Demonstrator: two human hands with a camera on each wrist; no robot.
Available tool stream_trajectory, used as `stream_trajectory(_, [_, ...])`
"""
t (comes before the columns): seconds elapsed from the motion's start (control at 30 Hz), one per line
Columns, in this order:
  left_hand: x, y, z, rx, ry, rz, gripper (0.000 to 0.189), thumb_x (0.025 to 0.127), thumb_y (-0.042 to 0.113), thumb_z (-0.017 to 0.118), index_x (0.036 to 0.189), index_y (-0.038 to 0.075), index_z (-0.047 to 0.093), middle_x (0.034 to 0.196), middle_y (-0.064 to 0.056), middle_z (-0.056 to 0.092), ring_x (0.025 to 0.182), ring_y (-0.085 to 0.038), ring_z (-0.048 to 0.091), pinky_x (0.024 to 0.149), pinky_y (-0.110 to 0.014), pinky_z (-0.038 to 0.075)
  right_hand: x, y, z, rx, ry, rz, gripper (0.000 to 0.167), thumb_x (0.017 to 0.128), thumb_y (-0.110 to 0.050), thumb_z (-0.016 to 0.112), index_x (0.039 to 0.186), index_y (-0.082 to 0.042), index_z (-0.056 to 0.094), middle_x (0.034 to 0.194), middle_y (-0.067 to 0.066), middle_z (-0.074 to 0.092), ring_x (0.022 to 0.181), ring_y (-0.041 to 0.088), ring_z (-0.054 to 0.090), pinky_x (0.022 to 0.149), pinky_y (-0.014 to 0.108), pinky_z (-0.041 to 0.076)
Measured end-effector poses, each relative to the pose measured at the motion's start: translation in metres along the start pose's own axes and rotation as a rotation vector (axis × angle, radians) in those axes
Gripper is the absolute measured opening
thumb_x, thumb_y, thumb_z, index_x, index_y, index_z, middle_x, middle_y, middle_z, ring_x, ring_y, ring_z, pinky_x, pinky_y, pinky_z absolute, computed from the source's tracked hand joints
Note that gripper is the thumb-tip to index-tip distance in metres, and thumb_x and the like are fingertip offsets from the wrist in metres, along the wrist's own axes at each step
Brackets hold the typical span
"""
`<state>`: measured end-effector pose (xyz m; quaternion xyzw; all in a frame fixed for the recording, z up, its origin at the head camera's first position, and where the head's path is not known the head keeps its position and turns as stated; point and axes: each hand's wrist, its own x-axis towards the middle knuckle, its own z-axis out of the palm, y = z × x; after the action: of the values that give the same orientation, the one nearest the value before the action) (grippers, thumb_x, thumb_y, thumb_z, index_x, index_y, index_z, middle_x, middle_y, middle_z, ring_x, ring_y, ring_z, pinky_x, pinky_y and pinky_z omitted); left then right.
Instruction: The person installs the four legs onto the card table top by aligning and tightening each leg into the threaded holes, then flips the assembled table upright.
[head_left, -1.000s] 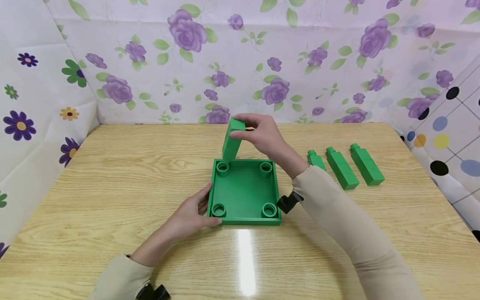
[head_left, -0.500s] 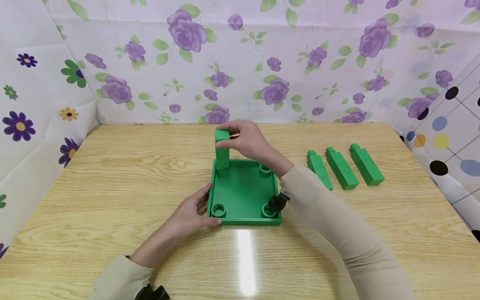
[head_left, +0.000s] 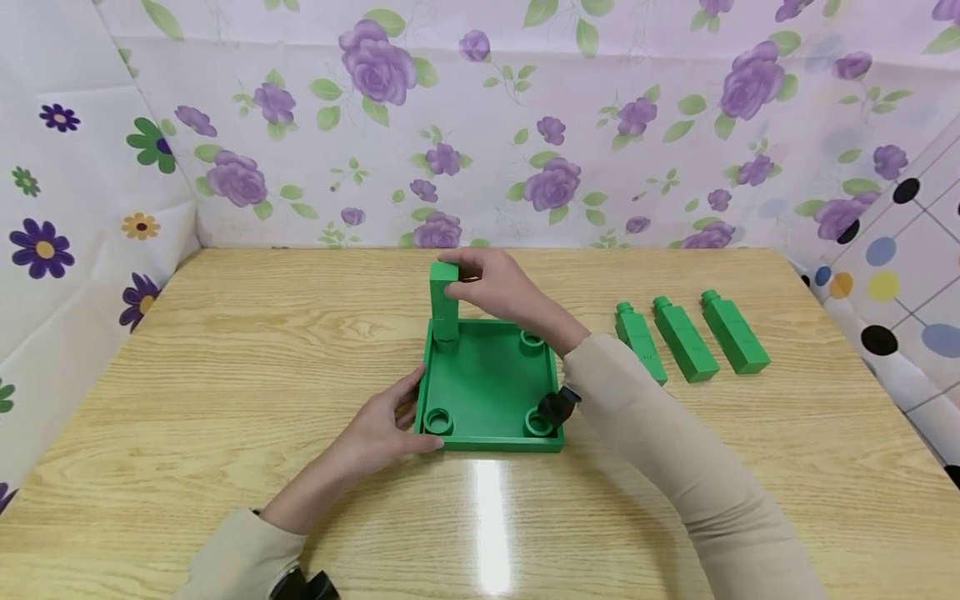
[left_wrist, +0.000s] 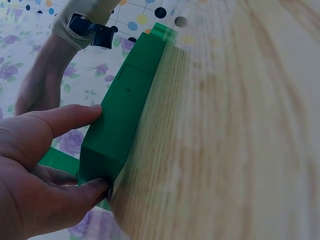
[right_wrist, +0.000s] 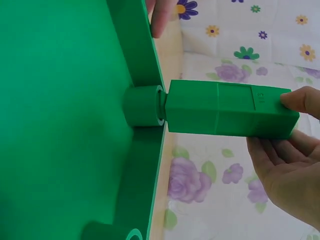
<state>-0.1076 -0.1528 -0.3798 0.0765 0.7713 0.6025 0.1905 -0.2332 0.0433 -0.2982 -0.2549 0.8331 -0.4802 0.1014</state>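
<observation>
A green square toy tabletop lies underside up on the table, with a raised rim and a round socket at each corner. My left hand grips its near left corner, thumb along the front edge and fingers at the left side. At the far left socket a green table leg stands upright, neck down. Part of the neck still shows above the socket in the right wrist view. My right hand pinches the leg near its upper end, thumb on one face and fingers on another.
Three more green legs lie side by side on the right: a near one, a middle one and a far one. The wooden table ends at a flowered cloth behind. My right forearm crosses above the table.
The leg has moved left from a tilted pose beside the far left socket to upright on it. My right hand has gone with it, its grip slightly shifted. The left hand stays put.
</observation>
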Motion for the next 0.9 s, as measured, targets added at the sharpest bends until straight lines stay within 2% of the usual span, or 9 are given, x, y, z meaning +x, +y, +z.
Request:
stream_trajectory(0.17, [0.001,0.0,0.0,0.003,-0.008,0.0,0.099,0.079,0.0,0.077,0.155,0.003,0.013,0.156,-0.018,0.021,0.14,-0.033,0.027,0.108,-0.041,0.035,0.0,0.005,-0.002,0.018,-0.022,-0.022,0.051,0.094,-0.016,0.064,0.142,-0.007,0.048,0.124,0.008,0.059,0.11,0.019,0.058,0.09,0.027,0.049])
stream_trajectory(0.3, [0.001,0.0,-0.001,0.004,-0.014,0.001,0.099,0.079,0.0,0.077,0.155,0.003,0.012,0.156,-0.017,0.02,0.14,-0.033,0.026,0.108,-0.041,0.034,0.0,0.009,0.001,0.014,-0.001,-0.078,0.056,0.092,-0.019,0.069,0.142,-0.005,0.048,0.127,0.009,0.058,0.11,0.019,0.058,0.091,0.027,0.049])
stream_trajectory(0.4, [0.001,0.0,-0.001,0.005,-0.015,-0.001,0.099,0.079,0.0,0.077,0.155,0.003,0.012,0.156,-0.018,0.02,0.14,-0.034,0.026,0.108,-0.041,0.035,-0.001,0.009,0.006,-0.021,0.029,-0.106,0.053,0.09,-0.021,0.071,0.137,-0.005,0.053,0.124,0.008,0.059,0.108,0.018,0.058,0.09,0.027,0.048])
stream_trajectory(0.53, [0.001,0.0,-0.001,0.013,-0.018,0.0,0.099,0.08,0.0,0.076,0.155,0.003,0.012,0.156,-0.019,0.02,0.14,-0.033,0.026,0.107,-0.04,0.036,-0.002,0.006,0.012,-0.055,0.085,-0.061,0.046,0.087,-0.025,0.074,0.126,-0.007,0.059,0.115,0.006,0.061,0.104,0.02,0.061,0.088,0.027,0.05])
stream_trajectory(0.67, [0.001,0.0,0.0,0.024,-0.021,-0.002,0.099,0.08,-0.001,0.076,0.155,0.003,0.011,0.156,-0.019,0.02,0.14,-0.033,0.026,0.107,-0.038,0.036,-0.003,0.002,0.018,-0.096,0.141,-0.02,0.044,0.085,-0.029,0.076,0.117,-0.005,0.058,0.109,0.007,0.062,0.098,0.019,0.063,0.082,0.027,0.053])
stream_trajectory(0.77, [0.0,0.001,0.0,0.022,-0.023,-0.006,0.099,0.081,-0.001,0.076,0.155,0.004,0.011,0.157,-0.018,0.019,0.14,-0.033,0.025,0.107,-0.038,0.036,-0.004,0.001,0.021,-0.192,0.191,-0.057,0.041,0.084,-0.031,0.077,0.106,-0.004,0.057,0.095,0.006,0.063,0.085,0.016,0.063,0.072,0.026,0.052])
stream_trajectory(0.9, [0.0,0.0,-0.001,0.015,-0.025,-0.007,0.099,0.081,-0.001,0.076,0.155,0.004,0.01,0.157,-0.018,0.018,0.141,-0.033,0.024,0.107,-0.039,0.035,-0.004,0.003,0.024,-0.284,0.255,-0.124,0.038,0.083,-0.033,0.078,0.094,-0.006,0.053,0.077,0.004,0.058,0.067,0.015,0.055,0.058,0.026,0.045])
